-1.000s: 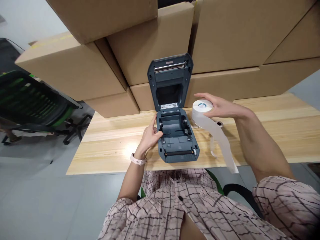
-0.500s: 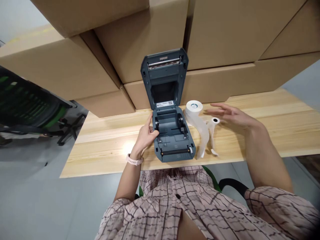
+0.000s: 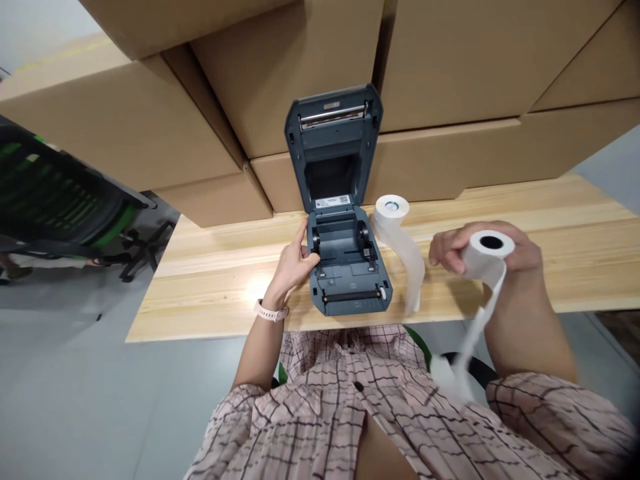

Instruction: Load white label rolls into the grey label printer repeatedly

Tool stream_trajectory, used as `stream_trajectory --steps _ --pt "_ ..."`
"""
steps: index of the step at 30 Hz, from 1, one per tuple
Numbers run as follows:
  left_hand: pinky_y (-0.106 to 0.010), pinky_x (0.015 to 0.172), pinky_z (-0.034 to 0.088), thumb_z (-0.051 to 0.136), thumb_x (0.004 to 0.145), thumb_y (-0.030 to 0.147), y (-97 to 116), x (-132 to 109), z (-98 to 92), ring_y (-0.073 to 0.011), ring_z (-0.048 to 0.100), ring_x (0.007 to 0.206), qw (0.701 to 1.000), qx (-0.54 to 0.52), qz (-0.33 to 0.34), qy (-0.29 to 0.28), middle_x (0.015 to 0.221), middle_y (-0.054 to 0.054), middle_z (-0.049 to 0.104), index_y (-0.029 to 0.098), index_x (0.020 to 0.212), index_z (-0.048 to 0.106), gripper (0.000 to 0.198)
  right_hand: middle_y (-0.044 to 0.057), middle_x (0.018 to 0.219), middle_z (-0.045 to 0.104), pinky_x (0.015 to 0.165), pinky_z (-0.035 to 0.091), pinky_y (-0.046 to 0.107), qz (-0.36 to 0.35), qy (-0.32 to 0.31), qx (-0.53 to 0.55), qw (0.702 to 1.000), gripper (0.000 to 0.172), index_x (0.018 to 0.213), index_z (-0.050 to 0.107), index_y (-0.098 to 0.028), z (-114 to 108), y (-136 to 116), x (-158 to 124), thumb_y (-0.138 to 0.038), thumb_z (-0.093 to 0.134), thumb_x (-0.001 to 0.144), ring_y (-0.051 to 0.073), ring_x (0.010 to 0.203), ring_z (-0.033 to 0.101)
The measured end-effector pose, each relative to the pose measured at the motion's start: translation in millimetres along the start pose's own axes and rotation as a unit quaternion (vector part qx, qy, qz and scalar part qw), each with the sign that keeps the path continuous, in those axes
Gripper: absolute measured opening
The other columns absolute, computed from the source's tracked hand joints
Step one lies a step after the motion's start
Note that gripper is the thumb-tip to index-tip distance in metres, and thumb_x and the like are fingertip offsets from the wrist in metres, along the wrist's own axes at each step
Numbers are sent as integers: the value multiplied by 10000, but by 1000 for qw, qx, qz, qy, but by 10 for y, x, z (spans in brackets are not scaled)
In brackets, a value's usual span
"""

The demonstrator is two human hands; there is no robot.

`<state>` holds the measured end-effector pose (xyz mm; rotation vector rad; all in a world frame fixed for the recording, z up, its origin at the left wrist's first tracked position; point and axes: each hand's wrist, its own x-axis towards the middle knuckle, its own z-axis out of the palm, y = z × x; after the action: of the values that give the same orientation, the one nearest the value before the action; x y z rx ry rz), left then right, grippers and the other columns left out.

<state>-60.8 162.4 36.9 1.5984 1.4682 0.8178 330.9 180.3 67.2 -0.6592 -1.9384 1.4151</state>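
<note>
The small roll (image 3: 473,261) is rising, right fingers (image 3: 441,250) wrapping it at three o'clock; left fingers (image 3: 301,236) are pinching the printer (image 3: 345,272), likely steadying it.

A wood table (image 3: 210,280) lies under the left hand (image 3: 290,265), glare (image 3: 256,289) beside it; cartons (image 3: 300,87) rise beyond. Well left, a green-black chair (image 3: 65,190) stands on grey floor (image 3: 125,400).

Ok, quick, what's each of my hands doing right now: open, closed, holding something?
Left hand: closed on the left edge of the printer.
Right hand: closed on the paper roll with the dark core.
</note>
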Motion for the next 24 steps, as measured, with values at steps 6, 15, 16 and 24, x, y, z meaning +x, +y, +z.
stream_trajectory --steps 6,15,16,24 --pt "-287 615 327 598 779 238 3 10 4 -161 445 586 1000 12 2 -1 595 78 509 129 1766 261 1048 135 1342 779 943 562 459 -15 -83 -388 918 492 1496 656 -262 725 -312 884 -514 502 1102 315 1157 726" --pt "-307 632 340 590 800 260 -33 18 1 -170 452 576 999 26 20 -3 567 90 507 131 1769 252 1035 107 1270 813 878 554 473 -66 -88 -472 875 449 1502 674 -266 1073 30 962 -371 415 1151 302 1033 697" --pt "-310 635 342 592 802 261 -33 17 3 -171 453 577 999 26 20 -2 565 90 504 128 1767 258 1030 105 1344 795 912 568 495 -60 -79 -463 881 459 1530 657 -281 1092 23 920 -380 416 1153 306 1075 700" --pt "-318 639 336 609 823 271 -39 27 17 -171 450 571 999 31 40 2 573 81 523 137 1758 292 997 118 1731 511 1233 471 650 -44 -26 -440 896 577 1694 466 -291 1230 -27 717 -364 518 1124 363 1532 522"
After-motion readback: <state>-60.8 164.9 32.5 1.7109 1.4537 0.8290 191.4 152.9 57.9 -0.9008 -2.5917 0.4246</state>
